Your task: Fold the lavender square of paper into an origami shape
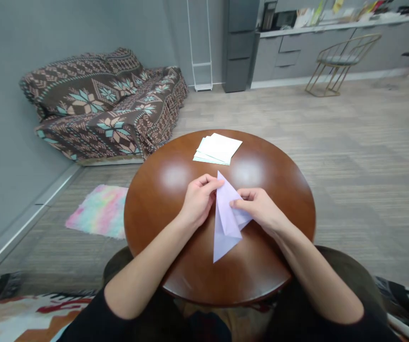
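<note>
A folded sheet of lavender origami paper [228, 216] is held up over the round wooden table [186, 266], its layers forming overlapping triangular flaps. One sharp point aims away from me and another comes down toward me. My left hand [201, 194] pinches the paper's left edge near the upper point, thumb on top. At the right side, my right hand [256, 205] grips a flap between thumb and fingers. Some fingertips of both hands are hidden behind the paper. Beyond the hands, a loose stack of white paper sheets [218, 148] lies on the table's far part.
A sofa with a patterned cover [111, 104] stands at the back left. On the floor left of the table lies a fluffy pastel rug [99, 210]. A gold-framed chair [341, 59] stands before the grey kitchen cabinets [300, 52].
</note>
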Available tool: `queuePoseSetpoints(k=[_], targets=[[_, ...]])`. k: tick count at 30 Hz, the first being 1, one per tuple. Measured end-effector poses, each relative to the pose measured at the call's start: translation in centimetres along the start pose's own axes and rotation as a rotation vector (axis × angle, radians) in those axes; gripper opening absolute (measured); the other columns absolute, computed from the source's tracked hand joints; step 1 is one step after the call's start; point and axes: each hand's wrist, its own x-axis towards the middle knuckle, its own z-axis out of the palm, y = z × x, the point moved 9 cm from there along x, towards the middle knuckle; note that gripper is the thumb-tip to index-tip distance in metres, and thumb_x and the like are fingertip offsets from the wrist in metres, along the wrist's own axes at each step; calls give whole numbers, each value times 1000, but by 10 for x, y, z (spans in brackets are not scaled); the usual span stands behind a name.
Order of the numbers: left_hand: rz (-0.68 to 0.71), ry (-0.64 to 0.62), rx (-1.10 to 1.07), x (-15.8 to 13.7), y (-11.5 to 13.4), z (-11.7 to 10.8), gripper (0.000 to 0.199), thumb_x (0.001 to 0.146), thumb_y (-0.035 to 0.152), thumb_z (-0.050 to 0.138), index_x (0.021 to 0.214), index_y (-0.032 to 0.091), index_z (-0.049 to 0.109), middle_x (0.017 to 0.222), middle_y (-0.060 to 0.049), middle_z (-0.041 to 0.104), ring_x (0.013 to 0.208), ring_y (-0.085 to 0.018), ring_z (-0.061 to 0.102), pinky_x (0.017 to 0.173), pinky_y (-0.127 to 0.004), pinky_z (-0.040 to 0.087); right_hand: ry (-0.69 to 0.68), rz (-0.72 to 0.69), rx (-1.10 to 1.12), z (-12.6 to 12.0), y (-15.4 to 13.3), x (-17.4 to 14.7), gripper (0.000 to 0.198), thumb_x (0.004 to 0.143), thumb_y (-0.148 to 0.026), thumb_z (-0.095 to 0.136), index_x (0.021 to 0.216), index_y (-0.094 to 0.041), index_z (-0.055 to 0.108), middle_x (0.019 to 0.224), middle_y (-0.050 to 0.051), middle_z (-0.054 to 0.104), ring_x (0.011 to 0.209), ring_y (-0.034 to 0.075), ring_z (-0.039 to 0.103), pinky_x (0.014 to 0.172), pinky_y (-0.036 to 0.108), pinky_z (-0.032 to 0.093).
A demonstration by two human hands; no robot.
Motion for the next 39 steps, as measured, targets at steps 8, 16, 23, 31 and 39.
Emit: queuePoseSetpoints(k=[8,16,23,31,39], targets=[[-11,-22,-15,3,2,0,26,67,23,85,65,15,60,65,1,63,62,-11,56,65,-24,45,7,-5,-2,-4,1,1,19,70,-30,75,78,-13,72,68,0,64,60,13,51,59,26,34],[54,9,-17,5,9,-5,29,66,27,88,69,15,62,67,1,63,63,-11,56,65,-24,46,-56,-33,-18,0,-3,0,29,72,-39,81,81,-13,72,70,0,62,63,12,48,61,26,33],[102,-17,10,7,13,-5,29,73,35,85,75,14,65,72,-1,64,67,-11,58,68,-24,48,-61,-29,-9,0,-5,-1,28,70,-38,83,77,-13,72,69,-1,61,62,12,48,60,26,34],[134,-74,363,2,15,1,36,77,48,80,79,18,60,67,1,62,61,-12,57,59,-24,45,125,-154,-46,-27,-13,3,34,72,-44,82,84,-13,76,69,1,65,62,14,50,60,28,35],[92,-139,531,2,7,1,33,69,37,86,81,17,64,76,-4,69,68,-17,64,63,-27,46,218,-257,-158,-38,-27,-1,30,77,-46,77,77,-16,72,67,1,61,61,16,49,56,28,34]])
